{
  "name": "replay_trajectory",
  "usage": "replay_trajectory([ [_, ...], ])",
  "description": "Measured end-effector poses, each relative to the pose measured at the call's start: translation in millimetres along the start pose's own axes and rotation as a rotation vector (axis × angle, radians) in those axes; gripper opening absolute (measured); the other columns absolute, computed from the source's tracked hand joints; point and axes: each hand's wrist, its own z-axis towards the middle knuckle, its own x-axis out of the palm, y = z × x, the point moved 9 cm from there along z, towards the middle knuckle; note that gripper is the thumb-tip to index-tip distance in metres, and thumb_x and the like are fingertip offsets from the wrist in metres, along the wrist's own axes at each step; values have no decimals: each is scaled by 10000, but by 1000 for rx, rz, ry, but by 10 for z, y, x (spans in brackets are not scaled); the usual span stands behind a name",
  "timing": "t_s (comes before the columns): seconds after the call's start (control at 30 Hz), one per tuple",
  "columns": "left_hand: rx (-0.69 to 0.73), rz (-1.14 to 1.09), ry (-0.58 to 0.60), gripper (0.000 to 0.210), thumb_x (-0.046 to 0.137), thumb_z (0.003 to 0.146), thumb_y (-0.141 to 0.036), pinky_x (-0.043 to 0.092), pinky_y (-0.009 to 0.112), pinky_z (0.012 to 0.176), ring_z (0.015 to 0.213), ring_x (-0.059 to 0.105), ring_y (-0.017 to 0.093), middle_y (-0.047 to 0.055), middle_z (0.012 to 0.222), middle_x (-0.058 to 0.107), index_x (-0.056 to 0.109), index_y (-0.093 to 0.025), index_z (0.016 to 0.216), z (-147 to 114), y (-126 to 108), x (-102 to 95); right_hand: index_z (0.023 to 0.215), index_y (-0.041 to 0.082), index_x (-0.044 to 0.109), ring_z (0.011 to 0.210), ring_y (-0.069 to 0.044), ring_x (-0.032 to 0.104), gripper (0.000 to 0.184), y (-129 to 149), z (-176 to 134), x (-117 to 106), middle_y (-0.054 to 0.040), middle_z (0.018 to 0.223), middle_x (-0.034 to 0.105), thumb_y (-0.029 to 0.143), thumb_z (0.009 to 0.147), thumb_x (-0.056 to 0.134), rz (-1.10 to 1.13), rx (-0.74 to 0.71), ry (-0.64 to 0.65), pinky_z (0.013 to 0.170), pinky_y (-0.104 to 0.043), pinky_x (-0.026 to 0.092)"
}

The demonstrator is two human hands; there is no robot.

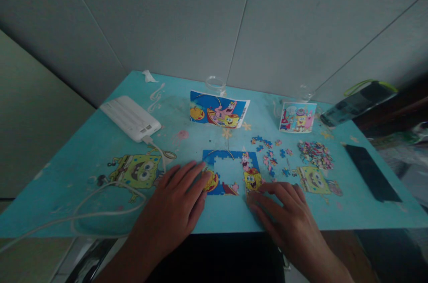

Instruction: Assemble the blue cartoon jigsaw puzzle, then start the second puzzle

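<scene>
From my remote place I see the puzzle (227, 154) on the near middle part of the tabletop (220, 217), between both hands. If the right hand (286, 209) pushes sideways at the near right corner, I think the joined pieces could slip apart; I cannot tell whether its grip pinches a piece. The left hand (180, 196) looks released, its fingers spread at the left edge. The puzzle is a mostly blue border, yellow at right, hollow inside, with a gap in its near side.

Left hand (175, 196), right hand (287, 209) bare — forearms (142, 243) sleeveless — black lap clothing (217, 258).
</scene>
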Motion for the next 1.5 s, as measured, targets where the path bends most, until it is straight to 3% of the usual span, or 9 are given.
replay_trajectory([
  [0.27, 0, -1, -7, 391, 492, 1000, -251, 355, 562, 1141, 1381, 454, 298, 70, 1510, 513, 564, -224, 1383, 4, -9, -16, 1118, 253, 701, 918, -227, 628, 171, 100, -63, 120, -44, 1053, 710, 213, 975, 616, 66, 12, -4, 850, -417, 439],
  [0.47, 0, 2, -4, 397, 489, 1003, -261, 358, 556, 1143, 1387, 452, 298, 71, 1511, 510, 565, -234, 1392, 3, -12, -16, 1184, 209, 689, 891, -238, 657, 257, 132, -103, 86, -67, 1054, 732, 145, 977, 552, 89, -22, -1, 816, -428, 487],
  [0.57, -1, 1, 1, 409, 492, 1000, -262, 357, 561, 1143, 1398, 440, 303, 68, 1523, 499, 558, -242, 1403, -1, -4, -3, 1199, 224, 701, 929, -219, 686, 274, 16, -73, 49, -63, 1068, 744, 158, 972, 562, 226, 78, -47, 841, -385, 540],
  [0.7, -3, 3, -2, 400, 491, 1001, -265, 353, 560, 1145, 1396, 442, 300, 63, 1525, 497, 566, -246, 1393, -2, 5, 1, 1081, 271, 760, 889, -186, 720, 203, -196, 29, 90, -32, 1035, 771, 239, 968, 594, 445, 300, -67, 798, -306, 582],
  [0.87, -3, -3, -11, 397, 495, 999, -257, 347, 553, 1152, 1390, 448, 290, 54, 1516, 508, 568, -247, 1390, -1, 5, -18, 1015, 274, 784, 861, -205, 721, 165, -302, 113, 141, -39, 986, 781, 313, 946, 638, 489, 418, -93, 756, -319, 577],
  [1.23, -3, -3, -4, 396, 494, 1001, -258, 360, 553, 1139, 1388, 447, 295, 66, 1512, 512, 570, -236, 1389, 10, -3, -19, 1099, 249, 765, 943, -222, 709, 242, -261, 151, 189, -80, 1049, 754, 250, 981, 554, 465, 315, -85, 827, -367, 590],
  [1.5, -1, 0, 3, 403, 500, 996, -258, 370, 551, 1132, 1378, 460, 299, 71, 1515, 507, 570, -229, 1392, 9, -6, -22, 1052, 266, 775, 919, -232, 733, 197, -288, 134, 179, -59, 1027, 778, 298, 967, 600, 413, 341, -85, 842, -410, 589],
])
